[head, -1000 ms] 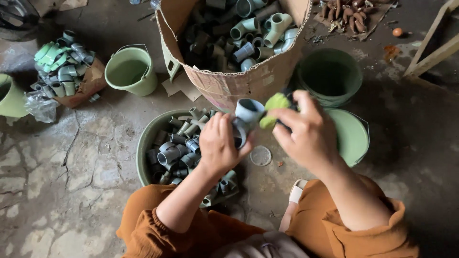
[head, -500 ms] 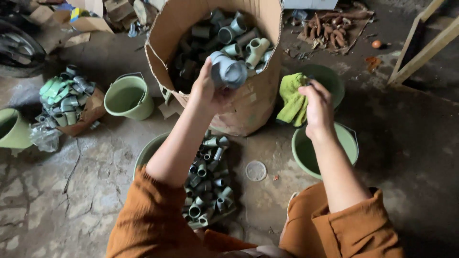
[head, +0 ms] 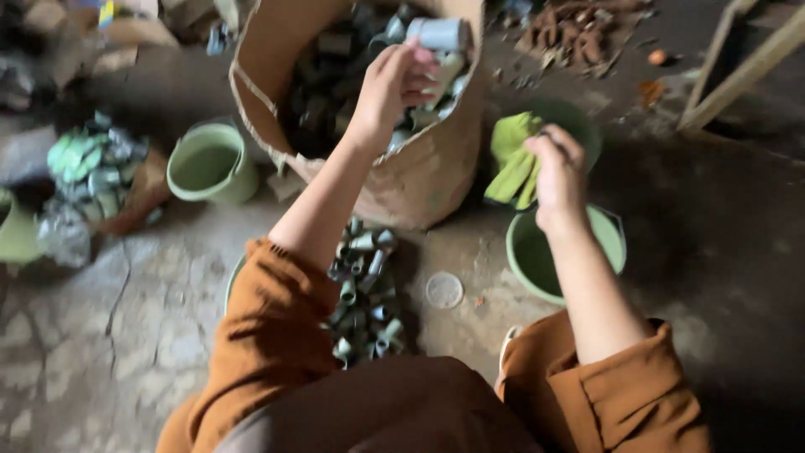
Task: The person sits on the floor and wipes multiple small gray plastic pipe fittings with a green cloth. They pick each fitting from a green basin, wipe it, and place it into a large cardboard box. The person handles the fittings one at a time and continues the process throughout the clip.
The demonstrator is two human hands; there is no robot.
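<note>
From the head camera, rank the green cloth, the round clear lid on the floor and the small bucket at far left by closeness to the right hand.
1. Green cloth: held in the right hand.
2. Round clear lid: on the floor, below-left of it.
3. Small bucket: far left, beyond the cardboard sack.

The cardboard box (head: 419, 180) runs off the top edge, so its far wall is unseen, and its inside is too dark to tell most of the grey fittings apart. The left arm's orange sleeve (head: 268, 335) hides most of the basin (head: 233, 281) of pipe fittings; only a sliver of rim shows. The green cloth (head: 513, 164) is motion-blurred and covers part of the dark green bucket (head: 579, 126) behind it. At the left edge a pale green container (head: 15, 235) is cut off. The brownish heap (head: 579, 38) at top is too blurred to identify.
</note>
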